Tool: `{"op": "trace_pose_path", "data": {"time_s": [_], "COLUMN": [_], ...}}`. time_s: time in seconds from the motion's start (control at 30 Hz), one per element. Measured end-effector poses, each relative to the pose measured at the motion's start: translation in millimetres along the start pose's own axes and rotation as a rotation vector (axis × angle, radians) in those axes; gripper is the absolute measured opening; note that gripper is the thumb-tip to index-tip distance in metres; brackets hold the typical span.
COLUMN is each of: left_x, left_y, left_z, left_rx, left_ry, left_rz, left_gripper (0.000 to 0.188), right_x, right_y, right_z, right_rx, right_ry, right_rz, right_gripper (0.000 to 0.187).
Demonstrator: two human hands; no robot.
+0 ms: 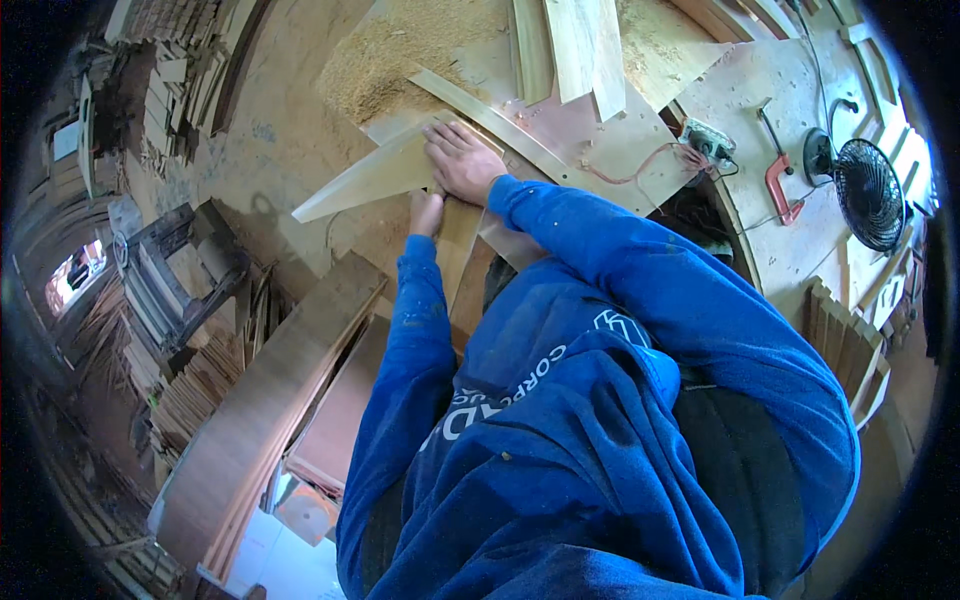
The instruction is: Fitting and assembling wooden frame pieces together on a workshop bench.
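Note:
A pale, tapered wooden board (365, 180) lies on the work surface ahead of me, its narrow end pointing left. My right hand (464, 163) rests flat across its wide end, fingers stretched out. Just below, my left hand (427, 213) is closed at the board's near edge; its fingertips are hidden. Beyond the right hand, a long, slightly curved wooden strip (500, 125) runs from upper left to lower right. Under my wrists, another light wood piece (460, 235) reaches toward my body.
Sawdust (375, 75) is heaped at the far side, beside several loose boards (575, 50). To the right are a corded power tool (708, 140), a red clamp (778, 190) and a black fan (868, 195). A long thick board (260, 420) stands at my left.

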State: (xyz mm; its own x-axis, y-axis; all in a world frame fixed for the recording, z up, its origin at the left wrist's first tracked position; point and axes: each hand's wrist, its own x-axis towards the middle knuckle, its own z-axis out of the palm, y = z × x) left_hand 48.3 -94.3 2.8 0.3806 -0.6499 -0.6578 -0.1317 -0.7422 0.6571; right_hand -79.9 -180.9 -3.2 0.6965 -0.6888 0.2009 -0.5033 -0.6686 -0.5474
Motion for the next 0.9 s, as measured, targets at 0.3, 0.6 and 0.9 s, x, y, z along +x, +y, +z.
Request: {"op": "trace_pose_path", "data": {"time_s": [0.3, 0.6, 0.9], "left_x": [80.9, 46.6, 27.6], "left_y": [-144.2, -66.0, -25.5], "left_z": [-15.0, -7.3, -11.7], "left_rx": [-0.204, -0.148, -0.158], "left_ry": [-0.015, 0.027, 0.059], "left_rz": [0.030, 0.111, 0.048], "left_gripper": [0.056, 0.050, 0.051], "right_x": [10.1, 14.9, 24.4], "right_y": [-4.1, 4.1, -1.2], "right_z": [-0.8, 5.0, 10.2], "right_rx": [-0.038, -0.044, -0.048], "right_ry": [0.004, -0.051, -0.028], "right_rz": [-0.028, -0.006, -0.073], "right_gripper": [0.041, 0.043, 0.044]}}
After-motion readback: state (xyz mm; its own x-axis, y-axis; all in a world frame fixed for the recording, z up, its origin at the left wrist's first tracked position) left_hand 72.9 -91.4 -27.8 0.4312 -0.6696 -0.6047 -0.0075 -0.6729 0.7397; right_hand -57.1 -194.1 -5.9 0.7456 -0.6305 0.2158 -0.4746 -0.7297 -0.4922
